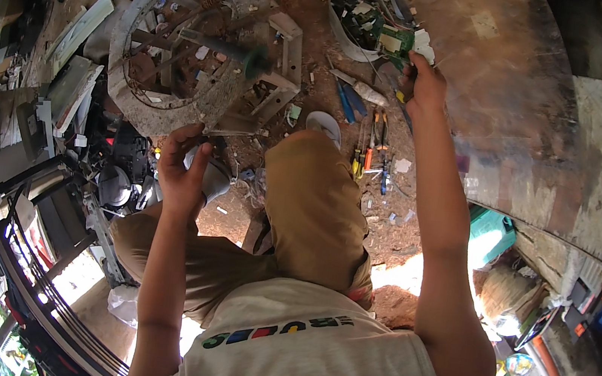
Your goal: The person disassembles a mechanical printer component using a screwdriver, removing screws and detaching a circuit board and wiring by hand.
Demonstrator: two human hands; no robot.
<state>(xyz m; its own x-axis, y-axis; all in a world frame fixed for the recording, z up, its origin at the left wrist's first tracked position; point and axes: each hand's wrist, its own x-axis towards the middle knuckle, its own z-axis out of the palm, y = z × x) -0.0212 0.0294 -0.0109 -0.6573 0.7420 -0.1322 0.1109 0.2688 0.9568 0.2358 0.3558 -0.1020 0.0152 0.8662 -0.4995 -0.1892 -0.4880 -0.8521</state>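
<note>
At the far right of centre, my right hand (426, 89) is closed, its fingertips at the edge of a green circuit board (405, 42) with pale parts on it. This board is over the rim of a whitish oval tub (335, 27) holding more green boards. My left hand (184, 166) is raised beside the near edge of a round grey stone-like ring (124, 98). Its fingers are loosely curled and apart from the thumb, and I see nothing held in it. A dark rod with a green collar (255, 62) lies across the ring.
Pliers with blue handles (346, 101), orange-handled pliers (379, 128) and a yellow-handled screwdriver (358, 159) lie on the dirt floor before my knee. A large worn board (516, 87) is at the right. Scrap panels (70, 93) and dark parts are piled at the left.
</note>
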